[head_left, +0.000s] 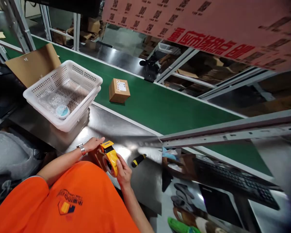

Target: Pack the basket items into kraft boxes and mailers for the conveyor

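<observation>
A yellow tape dispenser (pixel 113 160) with a roll of tape is over the metal table near my body. My right hand (pixel 124 171) grips its side, with the fingers wrapped round it. My left hand (pixel 95 144), with a metal watch on the wrist, reaches to the upper end of the dispenser; its fingers are close together, and what they pinch is too small to tell. Below that hand is a brown cardboard surface (pixel 95 157), partly hidden. To the right lies a black and yellow cutter (pixel 138 160) on the metal table (pixel 147 184).
White stacked baskets (pixel 63 126) hold bubble wrap and a blue-white round item at the left, with a cardboard flap behind. A taped carton (pixel 119 90) sits on the green belt (pixel 160 106). A metal rail (pixel 223 129), keyboard (pixel 235 178) and gloves (pixel 181 197) are at the right.
</observation>
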The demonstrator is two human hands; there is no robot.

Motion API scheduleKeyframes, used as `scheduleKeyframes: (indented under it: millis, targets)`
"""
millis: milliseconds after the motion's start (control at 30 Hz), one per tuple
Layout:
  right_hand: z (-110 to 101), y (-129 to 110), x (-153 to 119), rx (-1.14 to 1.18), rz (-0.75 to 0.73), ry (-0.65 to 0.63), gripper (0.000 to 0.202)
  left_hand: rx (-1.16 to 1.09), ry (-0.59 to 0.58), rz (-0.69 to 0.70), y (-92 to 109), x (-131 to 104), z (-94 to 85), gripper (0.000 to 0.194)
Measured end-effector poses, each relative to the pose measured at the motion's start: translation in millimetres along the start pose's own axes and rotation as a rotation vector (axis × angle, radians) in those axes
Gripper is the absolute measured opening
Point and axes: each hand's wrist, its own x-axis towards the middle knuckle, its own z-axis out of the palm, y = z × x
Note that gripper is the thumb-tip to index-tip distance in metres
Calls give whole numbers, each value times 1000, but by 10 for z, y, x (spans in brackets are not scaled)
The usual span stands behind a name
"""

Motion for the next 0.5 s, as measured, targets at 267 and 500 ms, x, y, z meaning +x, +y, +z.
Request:
scheduleKeyframes:
  millis: [267,500]
  targets:
    - [44,-362,79,-19,28,-219,69,37,107,-52,-27,55,-45,65]
    - [-177,-523,3,-44,194,-403,74,109,290,-167,-307,252,-464,47]
